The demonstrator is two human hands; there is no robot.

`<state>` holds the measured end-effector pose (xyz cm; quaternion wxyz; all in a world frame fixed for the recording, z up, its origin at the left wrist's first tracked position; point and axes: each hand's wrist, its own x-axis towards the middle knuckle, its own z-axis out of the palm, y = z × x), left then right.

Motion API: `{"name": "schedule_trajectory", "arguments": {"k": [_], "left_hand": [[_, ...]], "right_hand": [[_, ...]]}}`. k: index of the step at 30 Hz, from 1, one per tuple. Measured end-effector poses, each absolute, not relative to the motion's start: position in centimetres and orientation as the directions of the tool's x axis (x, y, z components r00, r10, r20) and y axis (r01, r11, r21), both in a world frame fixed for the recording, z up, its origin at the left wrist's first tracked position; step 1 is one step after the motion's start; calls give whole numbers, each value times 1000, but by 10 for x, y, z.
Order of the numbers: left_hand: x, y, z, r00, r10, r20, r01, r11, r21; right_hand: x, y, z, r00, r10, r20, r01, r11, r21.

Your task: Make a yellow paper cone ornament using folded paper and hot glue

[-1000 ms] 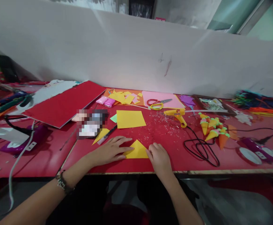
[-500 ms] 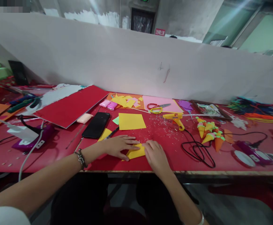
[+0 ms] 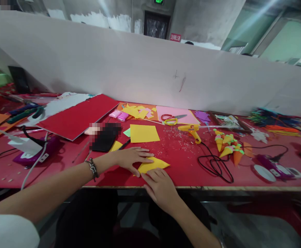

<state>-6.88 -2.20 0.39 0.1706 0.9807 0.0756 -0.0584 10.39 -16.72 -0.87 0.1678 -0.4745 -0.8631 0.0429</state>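
A folded yellow paper point(image 3: 157, 164) with a pointed right end lies on the red tabletop near the front edge. My left hand point(image 3: 132, 159) rests flat on its left part, fingers spread. At the paper's lower edge, my right hand point(image 3: 159, 184) touches it with fingertips close together; whether they pinch the paper is hard to make out. Just behind the hands lies a square yellow sheet point(image 3: 144, 133). Beside it are a dark pen-like tool point(image 3: 124, 144) and a bit of green paper point(image 3: 127, 132).
Left are a black phone point(image 3: 106, 137), a red board point(image 3: 79, 117) and a purple power strip point(image 3: 33, 155). Behind lie scissors point(image 3: 171, 119) and paper scraps. Right are a yellow glue gun point(image 3: 191, 131) with a coiled cord, small cone ornaments point(image 3: 228, 144) and another power strip point(image 3: 276, 167).
My right hand has moved left and toward the front edge, along the paper's lower side, uncovering its pointed right end. My left hand has stayed nearly in place on the paper.
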Motion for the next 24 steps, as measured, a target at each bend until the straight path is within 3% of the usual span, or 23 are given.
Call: {"name": "schedule_trajectory", "arguments": {"k": [15, 24], "left_hand": [[-70, -23, 8, 981, 145, -131, 184, -915, 360], [-90, -58, 10, 982, 187, -38, 190, -955, 229]], "right_hand": [[169, -166, -3, -352, 889, 294, 915, 392, -93], [178, -171, -7, -277, 919, 279, 945, 313, -94]]}}
